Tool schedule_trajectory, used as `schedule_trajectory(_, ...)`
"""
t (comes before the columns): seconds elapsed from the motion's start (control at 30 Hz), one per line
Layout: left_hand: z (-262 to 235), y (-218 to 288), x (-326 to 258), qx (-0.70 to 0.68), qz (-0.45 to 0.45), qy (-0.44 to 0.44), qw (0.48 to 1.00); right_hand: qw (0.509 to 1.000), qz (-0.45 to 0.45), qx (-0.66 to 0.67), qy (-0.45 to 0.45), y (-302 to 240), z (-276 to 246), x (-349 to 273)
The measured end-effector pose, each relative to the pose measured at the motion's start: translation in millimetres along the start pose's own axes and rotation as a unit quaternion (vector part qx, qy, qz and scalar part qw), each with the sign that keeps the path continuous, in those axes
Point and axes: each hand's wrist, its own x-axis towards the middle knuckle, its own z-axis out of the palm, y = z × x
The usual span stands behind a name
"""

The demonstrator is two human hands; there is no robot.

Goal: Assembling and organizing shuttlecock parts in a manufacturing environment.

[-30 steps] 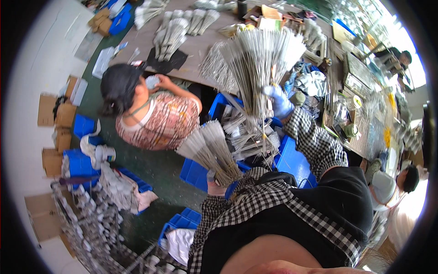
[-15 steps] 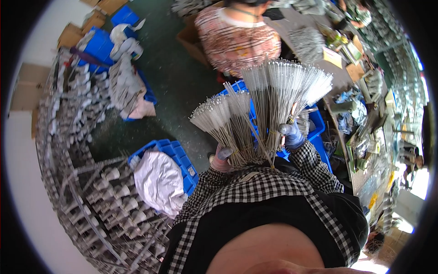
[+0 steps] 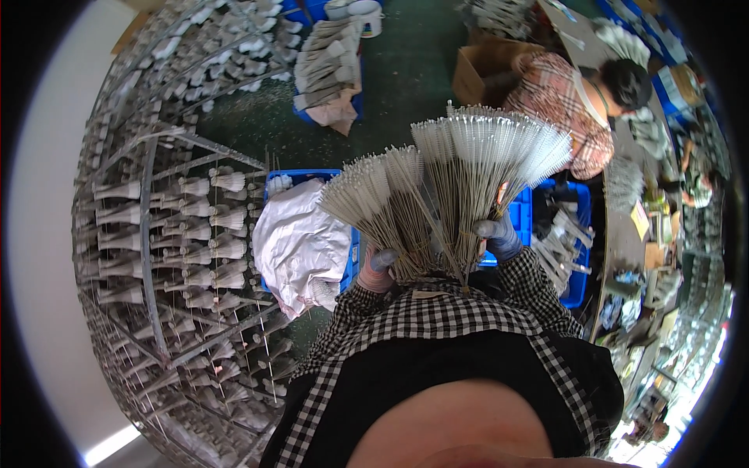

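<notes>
Two brush clusters point(image 3: 477, 175) in fingers point(image 3: 487, 228), green floor point(image 3: 399, 86) between rack point(image 3: 147, 234) and table point(image 3: 622, 246).

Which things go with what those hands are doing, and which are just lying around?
In use:
- left bundle of brushes, held in the left hand
- right bundle, held in the right hand

Probably just lying about:
- white sack
- cardboard box
- white bucket

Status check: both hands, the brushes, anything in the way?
Left hand gripping fanned bundle of white-bristled grey wire brushes. Right hand gripping larger bundle. Nearest obstacle: crumpled white sheet on blue plastic crate, left of left hand.
</notes>
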Motion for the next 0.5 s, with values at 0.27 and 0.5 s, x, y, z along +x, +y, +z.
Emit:
schedule_trajectory(0.27, 65, 45, 46, 0.104, 0.060, 0.105, 0.987, 0.991, -0.007, -0.125, -0.045, -27, 35, 60)
schedule_trajectory(0.5, 25, 60, 130, 0.554, -0.095, -0.028, 0.827, 0.983, 0.079, -0.136, -0.091, -48, -11, 124)
